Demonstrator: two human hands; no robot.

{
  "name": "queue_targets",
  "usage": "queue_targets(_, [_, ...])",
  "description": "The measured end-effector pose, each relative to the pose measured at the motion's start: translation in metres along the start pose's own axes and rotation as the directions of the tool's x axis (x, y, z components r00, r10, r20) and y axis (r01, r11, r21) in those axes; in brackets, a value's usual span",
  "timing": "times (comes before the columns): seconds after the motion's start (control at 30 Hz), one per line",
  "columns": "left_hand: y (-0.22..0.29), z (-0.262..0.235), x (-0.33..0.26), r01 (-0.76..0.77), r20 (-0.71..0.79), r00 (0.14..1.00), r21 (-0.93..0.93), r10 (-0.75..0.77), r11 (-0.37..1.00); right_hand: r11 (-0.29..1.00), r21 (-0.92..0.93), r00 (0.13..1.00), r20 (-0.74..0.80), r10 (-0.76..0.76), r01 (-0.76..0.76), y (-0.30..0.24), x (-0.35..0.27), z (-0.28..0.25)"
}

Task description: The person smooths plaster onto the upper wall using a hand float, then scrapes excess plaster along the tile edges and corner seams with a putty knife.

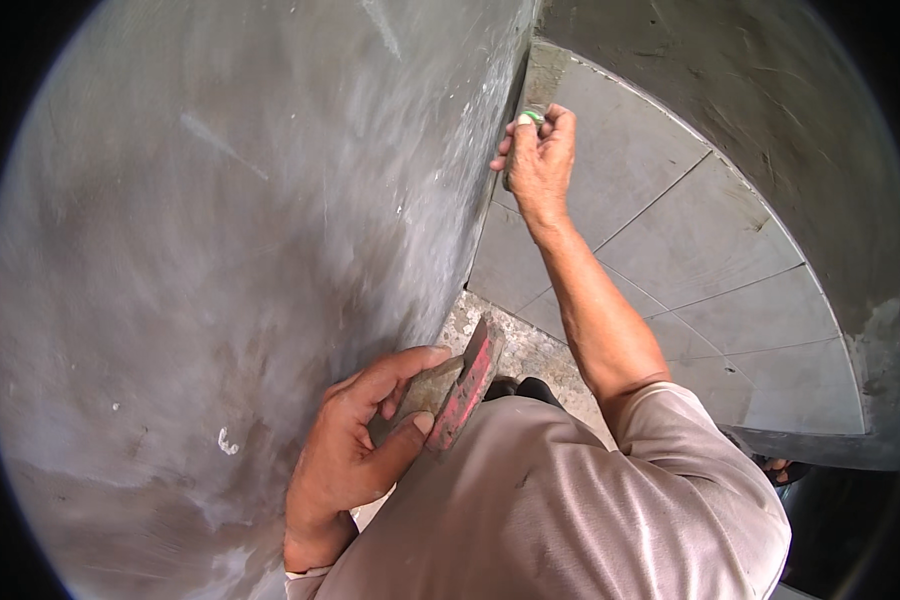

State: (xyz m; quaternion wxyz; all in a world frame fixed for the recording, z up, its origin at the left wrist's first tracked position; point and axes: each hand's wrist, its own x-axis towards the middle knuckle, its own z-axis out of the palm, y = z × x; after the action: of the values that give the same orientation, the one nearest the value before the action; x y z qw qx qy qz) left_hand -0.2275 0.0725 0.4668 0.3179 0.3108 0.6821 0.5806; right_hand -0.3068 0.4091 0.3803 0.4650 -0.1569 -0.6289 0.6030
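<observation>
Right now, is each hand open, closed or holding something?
Left hand: holding a stained, red-edged tool.
Right hand: closed on a green item, mostly hidden.

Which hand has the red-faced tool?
The left hand, lower in the view: it grips the mortar-stained, red-faced tool. The right hand, over the grey tiles, has a small green item at its thumb instead.
</observation>
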Motion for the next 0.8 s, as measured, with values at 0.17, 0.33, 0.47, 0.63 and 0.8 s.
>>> queue_targets(0.17, [0.004,0.004,0.002,0.013,-0.023,1.000,0.007,-0.013,1.000,0.995,0.075,0.997,-0.020,0.071,-0.069,0.006,0.000,0.013])
queue_targets(0.33, [-0.002,0.002,0.001,-0.070,-0.015,0.997,0.031,0.070,0.997,0.982,0.163,0.993,-0.044,0.106,-0.097,0.008,-0.009,0.021])
queue_targets(0.47, [-0.003,0.000,0.000,-0.056,-0.008,0.998,0.058,0.056,0.997,0.988,0.157,0.999,-0.034,0.020,-0.014,0.003,-0.006,0.019])
queue_targets(0.63, [-0.004,0.002,0.000,-0.059,-0.022,0.998,0.044,0.060,0.997,0.992,0.105,0.997,-0.028,0.078,-0.075,0.022,-0.017,0.007])
queue_targets(0.8, [-0.005,0.002,0.005,-0.048,-0.009,0.999,0.076,0.048,0.996,0.997,0.037,0.998,-0.016,0.062,-0.062,0.020,-0.003,0.003])
